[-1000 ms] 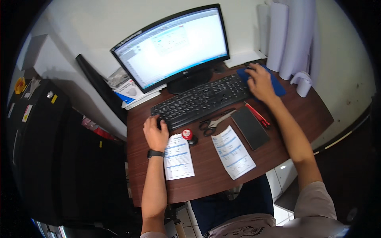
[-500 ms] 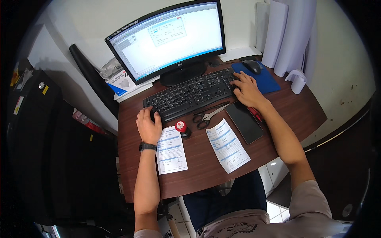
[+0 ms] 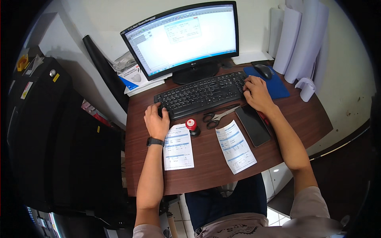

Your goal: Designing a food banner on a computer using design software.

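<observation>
- Black plastic keyboard (image 3: 202, 93), one in all, lies on a brown worktop (image 3: 210, 180), stretching from beneath one hand to the other.
- Left hand (image 3: 157, 122) and right hand (image 3: 258, 93) are well apart, fingers loosely bent, neither gripping anything. The left touches the keyboard's near left corner; the right is at its right end. Whether any key is pressed down, an onlooker cannot tell.
- Clean keying would seem to call for light single taps, loose wrists and a look up at the screen after each entry; the right forearm is best kept off the items beneath it.
- One lit monitor (image 3: 182, 39) stands beyond the hands, a small window showing on it.
- Two printed paper slips: one (image 3: 178, 152) just right of the left wrist, another (image 3: 237, 148) nearer the person than the right hand.
- One red-topped stamp (image 3: 191, 125) and one pair of scissors (image 3: 209, 120) sit between the hands, on the near side of the keys.
- One dark phone (image 3: 254, 126) lies just below the right hand; one mouse (image 3: 263, 71), unheld, rests beyond it on one blue pad (image 3: 279, 88).
- One dark watch (image 3: 155, 141) circles the left wrist.
</observation>
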